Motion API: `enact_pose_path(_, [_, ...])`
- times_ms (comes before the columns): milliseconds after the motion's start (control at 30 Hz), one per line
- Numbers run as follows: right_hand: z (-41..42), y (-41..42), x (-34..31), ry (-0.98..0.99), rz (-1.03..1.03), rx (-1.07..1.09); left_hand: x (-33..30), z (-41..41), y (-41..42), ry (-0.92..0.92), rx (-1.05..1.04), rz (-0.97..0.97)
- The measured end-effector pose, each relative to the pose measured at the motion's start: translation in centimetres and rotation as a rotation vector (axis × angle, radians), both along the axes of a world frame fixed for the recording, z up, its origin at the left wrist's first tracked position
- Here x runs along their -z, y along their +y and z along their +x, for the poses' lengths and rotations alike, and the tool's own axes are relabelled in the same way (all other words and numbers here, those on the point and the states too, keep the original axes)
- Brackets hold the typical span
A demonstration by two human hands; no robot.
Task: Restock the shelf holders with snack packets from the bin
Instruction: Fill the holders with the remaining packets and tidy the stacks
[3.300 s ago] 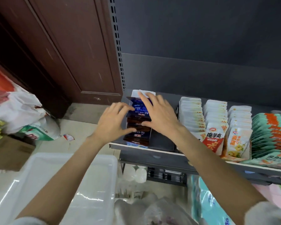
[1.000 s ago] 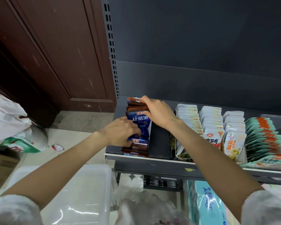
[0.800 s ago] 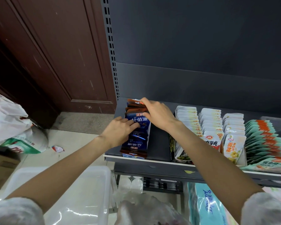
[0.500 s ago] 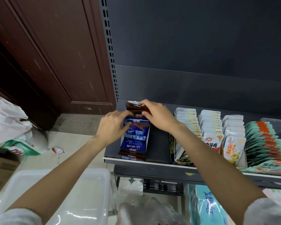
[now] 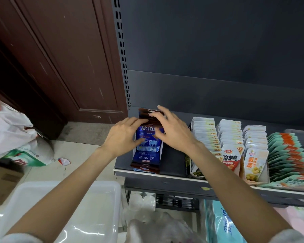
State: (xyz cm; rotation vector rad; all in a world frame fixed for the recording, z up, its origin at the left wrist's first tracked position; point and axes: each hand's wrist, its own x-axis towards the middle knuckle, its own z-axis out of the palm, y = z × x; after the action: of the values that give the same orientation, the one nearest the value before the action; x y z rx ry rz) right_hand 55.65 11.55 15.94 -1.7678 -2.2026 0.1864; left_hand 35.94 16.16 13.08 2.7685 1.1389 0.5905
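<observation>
Both hands meet over a row of blue and brown snack packets (image 5: 147, 146) standing in a white holder (image 5: 161, 149) at the left end of the dark grey shelf (image 5: 172, 162). The left hand (image 5: 120, 137) lies against the left side of the row, fingers only lightly bent and pressed on the packets, thumb low on the blue front packet. The right hand (image 5: 172, 132) covers the top right of the row, its fingers spread flat over the brown upper edges of the far packets; I cannot tell whether its thumb pinches anything. The nearest packet lies tipped forward at the shelf's near lip. To the right, past a bare gap of shelf, stand further holders: pale packets (image 5: 204, 132) in rows, one row fronted by a red and white packet (image 5: 230, 159), another by a yellow-printed packet (image 5: 254, 163), then a fanned row of green and orange packets (image 5: 288, 155) at the far right. A clear plastic bin (image 5: 68, 213) sits low at the near left, below the left forearm. Behind it on the floor are a white plastic bag (image 5: 7, 128) and a green and white sack (image 5: 30, 155), beside a dark brown door (image 5: 63, 55)
</observation>
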Motion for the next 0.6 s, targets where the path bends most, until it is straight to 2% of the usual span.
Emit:
enact_pose_path(100, [-0.2,-0.2,-0.4,-0.050,0.132,0.000,0.0,0.4,0.4,-0.118,-0.051,-0.014])
enact_pose_path(200, [-0.3,0.0,-0.5,-0.122,0.046,-0.006,-0.3,0.8,0.7,-0.199,-0.097,-0.097])
enact_pose_path(400, [-0.9,-0.3,-0.3,-0.154,0.008,0.038,-0.6,0.5,0.2,-0.262,-0.111,-0.189])
enact_pose_path(500, [-1.2,0.0,-0.2,-0.133,-0.033,0.069,-0.3,0.0,-0.4,-0.295,-0.139,-0.093])
enact_pose_path(600, [-1.3,0.2,-0.4,-0.110,-0.053,0.081,0.2,-1.2,-1.5,-0.233,0.046,0.098])
